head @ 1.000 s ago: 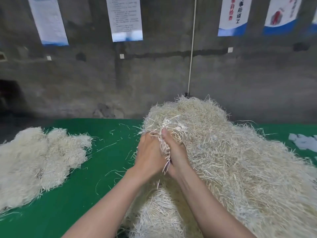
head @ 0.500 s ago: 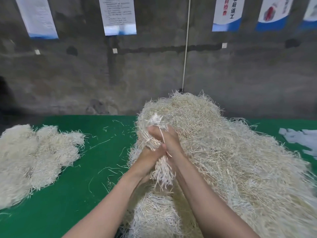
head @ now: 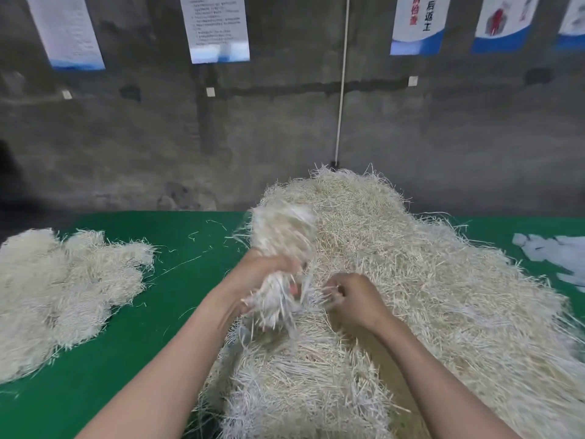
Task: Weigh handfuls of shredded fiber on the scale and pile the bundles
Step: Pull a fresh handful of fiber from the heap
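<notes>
Bare green tabletop [head: 190, 280] between fiber heaps [head: 63, 289]

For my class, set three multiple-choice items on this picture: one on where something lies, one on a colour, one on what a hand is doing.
1. Where does the smaller fibre pile lie relative to the big heap?
A. on top of it
B. to its left, apart from it
C. behind it

2. What colour is the table cover?
A. green
B. red
C. grey

3. What is the left hand doing?
A. lying flat on the table
B. pointing at the wall
C. gripping a fibre bundle

Answers:
1 B: bare cover shows between pile and heap.
2 A: the cloth is plainly green all around the fibre.
3 C: its fingers curl round the bundle, held above the heap.
</notes>
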The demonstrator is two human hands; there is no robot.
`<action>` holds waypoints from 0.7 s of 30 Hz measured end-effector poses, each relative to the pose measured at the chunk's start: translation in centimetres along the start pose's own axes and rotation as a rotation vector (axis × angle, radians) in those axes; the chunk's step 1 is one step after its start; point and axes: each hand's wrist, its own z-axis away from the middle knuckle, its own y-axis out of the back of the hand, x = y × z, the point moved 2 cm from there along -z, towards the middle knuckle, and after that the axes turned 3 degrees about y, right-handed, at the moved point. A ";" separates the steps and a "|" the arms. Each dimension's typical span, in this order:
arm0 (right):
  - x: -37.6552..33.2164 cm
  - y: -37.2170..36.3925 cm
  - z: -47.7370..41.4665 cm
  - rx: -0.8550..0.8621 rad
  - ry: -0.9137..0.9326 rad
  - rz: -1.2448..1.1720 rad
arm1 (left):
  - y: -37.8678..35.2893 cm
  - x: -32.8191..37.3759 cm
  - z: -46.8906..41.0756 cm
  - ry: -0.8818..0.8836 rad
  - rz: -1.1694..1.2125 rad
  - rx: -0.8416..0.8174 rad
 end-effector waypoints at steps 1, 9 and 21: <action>0.1 0.3 -0.2 0.086 -0.012 -0.100 | -1.0 -0.3 0.1 0.047 -0.217 -0.135; 3.9 0.4 0.4 0.105 -0.018 0.066 | -2.0 -0.5 0.3 0.039 -0.292 -0.225; 0.7 2.1 2.8 0.174 0.038 -0.390 | -1.2 0.4 2.5 0.016 0.155 0.142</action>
